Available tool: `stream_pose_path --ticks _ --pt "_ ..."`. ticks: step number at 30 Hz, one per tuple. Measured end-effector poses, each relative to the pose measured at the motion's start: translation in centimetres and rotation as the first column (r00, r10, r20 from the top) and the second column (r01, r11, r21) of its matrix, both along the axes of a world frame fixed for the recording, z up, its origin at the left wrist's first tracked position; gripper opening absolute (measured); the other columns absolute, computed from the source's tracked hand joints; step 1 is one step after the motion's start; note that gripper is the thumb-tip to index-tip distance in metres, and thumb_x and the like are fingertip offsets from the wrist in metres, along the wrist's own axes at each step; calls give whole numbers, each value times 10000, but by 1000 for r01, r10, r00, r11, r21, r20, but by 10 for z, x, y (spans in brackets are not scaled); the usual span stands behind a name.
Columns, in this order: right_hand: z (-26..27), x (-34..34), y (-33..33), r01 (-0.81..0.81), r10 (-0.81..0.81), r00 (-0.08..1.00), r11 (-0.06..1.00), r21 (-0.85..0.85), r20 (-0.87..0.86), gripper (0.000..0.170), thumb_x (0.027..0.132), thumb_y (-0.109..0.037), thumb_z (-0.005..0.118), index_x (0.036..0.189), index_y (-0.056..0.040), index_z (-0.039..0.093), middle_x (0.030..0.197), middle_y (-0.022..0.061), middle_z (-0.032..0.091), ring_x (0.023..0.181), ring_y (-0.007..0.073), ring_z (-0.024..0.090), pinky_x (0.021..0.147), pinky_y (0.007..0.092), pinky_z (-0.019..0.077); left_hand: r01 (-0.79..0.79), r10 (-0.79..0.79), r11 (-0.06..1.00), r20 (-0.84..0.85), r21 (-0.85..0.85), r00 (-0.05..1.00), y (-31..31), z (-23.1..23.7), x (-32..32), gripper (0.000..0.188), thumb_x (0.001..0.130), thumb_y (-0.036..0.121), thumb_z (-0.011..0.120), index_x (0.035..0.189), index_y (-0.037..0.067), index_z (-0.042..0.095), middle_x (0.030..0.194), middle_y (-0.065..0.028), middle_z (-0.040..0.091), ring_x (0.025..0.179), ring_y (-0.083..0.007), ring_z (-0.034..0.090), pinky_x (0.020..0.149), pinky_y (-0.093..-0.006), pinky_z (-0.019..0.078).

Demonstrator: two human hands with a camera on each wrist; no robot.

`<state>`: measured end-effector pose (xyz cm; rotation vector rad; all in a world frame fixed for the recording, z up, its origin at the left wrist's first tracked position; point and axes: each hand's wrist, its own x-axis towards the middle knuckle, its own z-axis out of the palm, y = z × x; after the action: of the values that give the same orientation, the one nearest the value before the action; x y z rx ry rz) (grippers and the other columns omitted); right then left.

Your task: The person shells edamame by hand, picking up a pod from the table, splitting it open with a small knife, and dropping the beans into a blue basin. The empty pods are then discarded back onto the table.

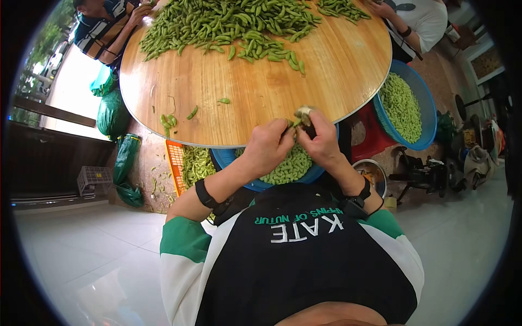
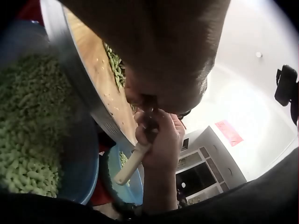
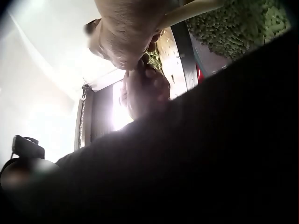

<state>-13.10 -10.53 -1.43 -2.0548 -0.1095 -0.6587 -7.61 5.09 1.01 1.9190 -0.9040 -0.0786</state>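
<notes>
Over the near edge of the wooden table, both hands meet fingertip to fingertip. My left hand point(image 1: 267, 145) pinches a green edamame pod point(image 1: 295, 123) between thumb and curled fingers. My right hand point(image 1: 322, 142) is curled beside it and touches the pod's other end. In the left wrist view the right hand also grips a small tool with a cream handle point(image 2: 133, 164), whose working end is hidden in the fingers. Right below the hands, a blue basin of shelled beans point(image 1: 291, 165) stands partly under the table edge.
A large heap of edamame pods point(image 1: 234, 24) covers the table's far side; a few loose pods point(image 1: 169, 120) lie near left. An orange basket point(image 1: 175, 163) with empty pods stands beside the basin. Another blue basin point(image 1: 427, 117) of beans is at right. Two people sit across the table.
</notes>
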Motion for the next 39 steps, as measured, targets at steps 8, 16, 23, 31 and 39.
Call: stream_pose_path --ticks 8,16,23,31,39 --pt "-2 -4 3 -55 62 997 988 -145 45 258 696 45 589 940 18 508 836 178 514 714 372 547 606 386 465 -60 84 996 -398 72 913 5 -16 -7 76 816 33 527 821 -39 548 616 -118 524 555 -116 512 480 -325 388" --pt "2 -14 5 -86 112 987 974 -207 115 266 683 71 593 932 25 512 791 182 510 668 360 552 562 368 454 70 -44 997 -447 42 893 10 -20 -15 136 776 -5 496 906 -25 531 724 -230 566 666 -379 583 566 -402 433" --pt "-5 -22 -2 -43 47 999 987 -158 26 262 678 56 595 922 13 507 800 180 518 678 372 559 571 398 468 84 -86 996 63 43 994 25 -19 -24 219 805 17 593 1013 -16 535 863 -164 627 699 -320 618 616 -353 477" --pt "-5 -20 1 -316 326 941 942 116 -89 174 715 43 627 877 0 583 713 121 534 609 277 549 538 331 433 123 -95 988 -258 95 962 65 20 -1 139 832 45 636 963 13 603 781 -130 620 634 -165 592 582 -267 469" --pt "-9 -11 -16 -518 515 853 855 -9 -86 139 744 -26 685 853 -20 598 718 112 553 632 280 557 562 343 435 -411 165 829 537 379 827 94 6 159 208 842 216 623 927 28 649 906 -178 615 894 -311 587 754 -416 470"
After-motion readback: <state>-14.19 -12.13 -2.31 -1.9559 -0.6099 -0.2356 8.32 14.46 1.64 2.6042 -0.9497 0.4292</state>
